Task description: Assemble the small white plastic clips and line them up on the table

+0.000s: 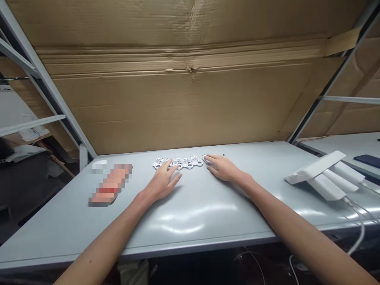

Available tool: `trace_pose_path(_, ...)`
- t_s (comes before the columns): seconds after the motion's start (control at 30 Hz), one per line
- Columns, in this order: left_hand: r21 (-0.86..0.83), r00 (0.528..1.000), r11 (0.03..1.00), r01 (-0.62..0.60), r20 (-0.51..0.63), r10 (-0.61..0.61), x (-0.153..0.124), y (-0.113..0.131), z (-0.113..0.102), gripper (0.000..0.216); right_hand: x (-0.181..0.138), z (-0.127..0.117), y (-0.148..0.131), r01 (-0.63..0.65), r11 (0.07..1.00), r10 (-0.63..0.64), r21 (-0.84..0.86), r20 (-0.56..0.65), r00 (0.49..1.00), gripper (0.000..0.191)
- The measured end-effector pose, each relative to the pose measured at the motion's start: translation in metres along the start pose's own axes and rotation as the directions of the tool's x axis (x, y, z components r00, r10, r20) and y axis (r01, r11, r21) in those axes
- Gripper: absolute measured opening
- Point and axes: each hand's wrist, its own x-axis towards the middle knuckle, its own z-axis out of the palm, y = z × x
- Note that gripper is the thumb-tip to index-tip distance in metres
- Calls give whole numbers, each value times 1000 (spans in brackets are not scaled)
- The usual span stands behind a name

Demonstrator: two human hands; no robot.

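Note:
Several small flat white pieces [187, 162], each with a ring-shaped hole and dark printed marks, lie in a row at the middle back of the grey tabletop [190, 221]. My left hand [164, 180] reaches over the left part of the row, fingers apart, its fingertips at the pieces and partly hiding them. At the right end, my right hand [222, 166] rests with its fingertips on the last white piece [205, 159], covering most of it. Its fingers are stretched out and lie low over the table; I see no grip on the piece.
A blurred-out orange and red oblong [111, 186] lies on the left, with a small white object [100, 164] behind it. To the right stands a white device [323, 176] with cables. A cardboard wall [190, 107] closes off the back, between metal posts. A dark phone-like slab [368, 161] lies far right.

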Motion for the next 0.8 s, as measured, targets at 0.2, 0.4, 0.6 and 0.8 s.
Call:
trace_pose_path(0.2,23,997,999,44,61,-45,-1,1,-3,50,-1,-5,8,-114,993,113,-13,-49,992,55)
trace_pose_path(0.4,11,995,997,71,72,-71,0,2,-6,50,0,-7,13,-107,985,82,138,176,981,53)
trace_pose_path(0.6,0,993,998,69,93,-69,1,1,-7,52,-11,-24,20,-157,966,119,207,184,976,44)
trace_pose_path(0.8,11,995,999,49,88,-50,1,2,-6,52,-10,-28,-10,48,951,-36,305,-45,998,48)
